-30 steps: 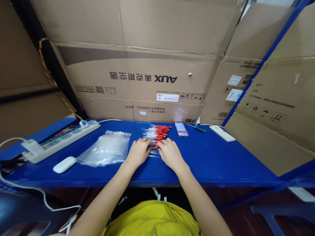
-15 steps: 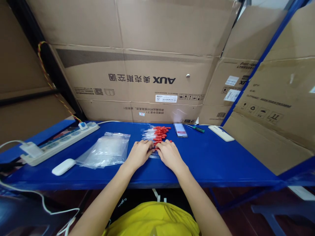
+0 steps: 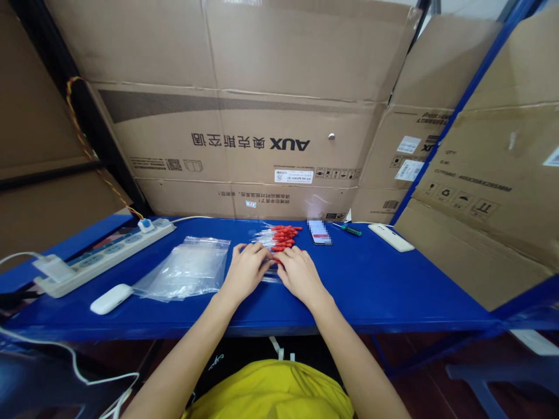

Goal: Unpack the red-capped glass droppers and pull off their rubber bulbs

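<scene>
My left hand point(image 3: 245, 269) and my right hand point(image 3: 299, 272) rest side by side on the blue table point(image 3: 375, 285), fingers curled down over a small clear bag and some red-tipped pieces between them. Just beyond the fingertips lies a pile of red-capped clear pieces point(image 3: 278, 235). What the fingers pinch is mostly hidden under the hands. A stack of clear plastic bags point(image 3: 187, 269) lies to the left of my left hand.
A white power strip point(image 3: 102, 256) with a plug and charger runs along the left. A white oval device point(image 3: 110, 298) lies near the front edge. A phone point(image 3: 320, 231), a green screwdriver point(image 3: 350, 230) and a white remote point(image 3: 391, 237) sit behind. Cardboard boxes wall the back and right.
Both hands stay at the same spot with small finger movements over the bag; the view has shifted slightly.
</scene>
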Demonstrator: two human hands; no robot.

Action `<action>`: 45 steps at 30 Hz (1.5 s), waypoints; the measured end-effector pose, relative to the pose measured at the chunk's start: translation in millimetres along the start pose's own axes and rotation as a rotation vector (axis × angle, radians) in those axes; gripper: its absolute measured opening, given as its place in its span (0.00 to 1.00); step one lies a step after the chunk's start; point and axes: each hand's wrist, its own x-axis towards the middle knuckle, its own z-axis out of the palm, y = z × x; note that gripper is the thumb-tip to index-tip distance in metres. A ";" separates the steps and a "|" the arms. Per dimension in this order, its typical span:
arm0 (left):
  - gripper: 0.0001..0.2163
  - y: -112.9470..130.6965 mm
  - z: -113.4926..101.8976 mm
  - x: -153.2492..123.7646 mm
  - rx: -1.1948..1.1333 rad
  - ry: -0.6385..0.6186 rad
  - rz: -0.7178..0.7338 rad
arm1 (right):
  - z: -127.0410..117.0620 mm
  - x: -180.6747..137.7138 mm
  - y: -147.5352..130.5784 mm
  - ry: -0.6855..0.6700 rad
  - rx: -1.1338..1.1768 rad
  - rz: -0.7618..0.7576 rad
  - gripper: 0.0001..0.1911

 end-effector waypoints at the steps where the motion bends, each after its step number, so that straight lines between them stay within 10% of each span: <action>1: 0.07 1.2 -2.1 0.3 -0.010 0.045 0.001 | -0.1 0.1 0.5 0.032 0.014 0.002 0.12; 10: 0.20 6.7 -11.8 2.9 -0.384 0.645 -0.199 | -3.3 1.6 6.8 0.427 0.342 0.197 0.10; 16: 0.24 8.5 -9.0 0.0 -0.706 0.476 -0.062 | -1.1 4.2 2.5 0.357 0.622 0.286 0.05; 22: 0.17 19.2 -12.3 -1.4 -0.573 -0.008 0.022 | -7.6 4.7 -3.6 0.259 0.893 0.170 0.10; 27: 0.20 17.0 -10.4 -1.7 -0.557 0.026 -0.043 | -1.0 8.2 -1.0 0.297 1.093 0.182 0.27; 32: 0.18 11.3 -11.2 0.1 -0.345 0.159 -0.180 | -6.6 4.1 9.3 0.536 0.614 0.271 0.24; 37: 0.16 11.9 -11.3 0.1 -0.276 0.168 -0.153 | -13.3 -1.1 2.1 0.298 0.083 -0.023 0.14; 45: 0.19 12.8 -13.3 2.0 -0.495 0.113 -0.065 | -1.2 0.3 -7.3 0.200 0.058 -0.118 0.13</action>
